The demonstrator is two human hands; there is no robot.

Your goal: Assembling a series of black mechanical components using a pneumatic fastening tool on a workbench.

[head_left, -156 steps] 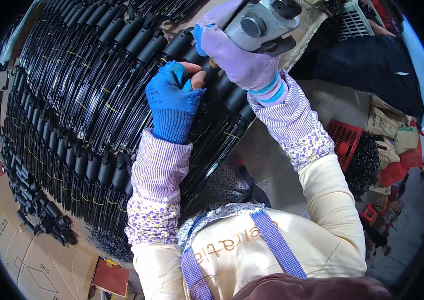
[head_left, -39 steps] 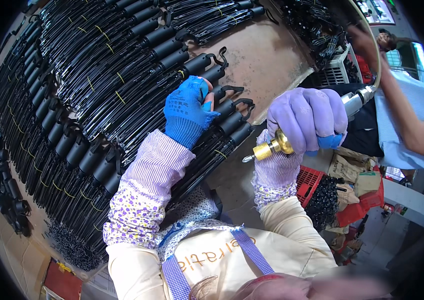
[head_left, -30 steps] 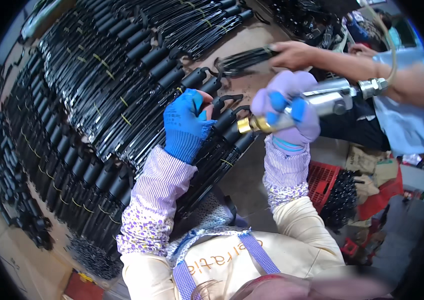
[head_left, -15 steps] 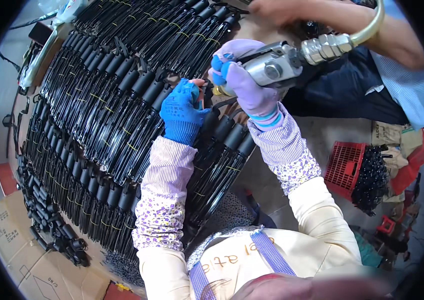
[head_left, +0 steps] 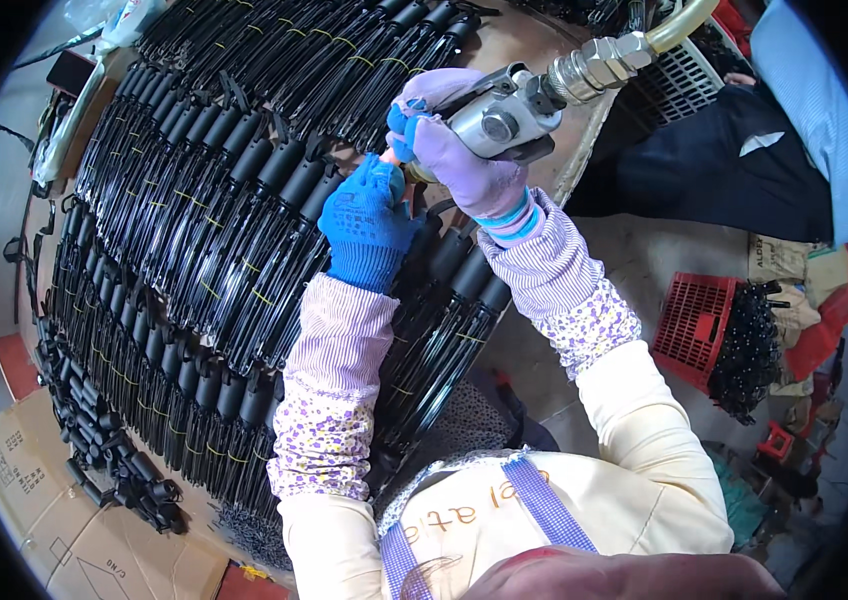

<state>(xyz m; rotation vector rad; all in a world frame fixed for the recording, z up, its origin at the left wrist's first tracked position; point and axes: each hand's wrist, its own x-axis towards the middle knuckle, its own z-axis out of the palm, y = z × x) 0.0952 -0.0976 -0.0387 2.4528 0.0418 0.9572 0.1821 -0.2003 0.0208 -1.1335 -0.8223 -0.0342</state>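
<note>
My right hand [head_left: 459, 165], in a lilac glove with blue fingertips, grips a silver air tool [head_left: 504, 120] with a metal coupling and a pale hose. Against the tool's front end is my left hand [head_left: 369, 215] in a blue glove, its fingers closed; what they hold is hidden by the glove and the tool. Beneath both hands lie rows of what look like folding umbrella frames [head_left: 234, 250], with black handles and thin dark ribs tied by yellow bands. Several black handles [head_left: 469, 275] lie just below my right wrist.
A red crate [head_left: 689, 325] stands on the floor at the right, beside a heap of small black parts [head_left: 744, 350]. Across the table at the upper right is another person's dark-clothed leg [head_left: 704, 160], near a white crate [head_left: 679, 95]. Cardboard [head_left: 114, 555] lies at the lower left.
My right hand and the air tool have shifted left and slightly up, closer to my left hand. The other person's arm has gone from the upper right.
</note>
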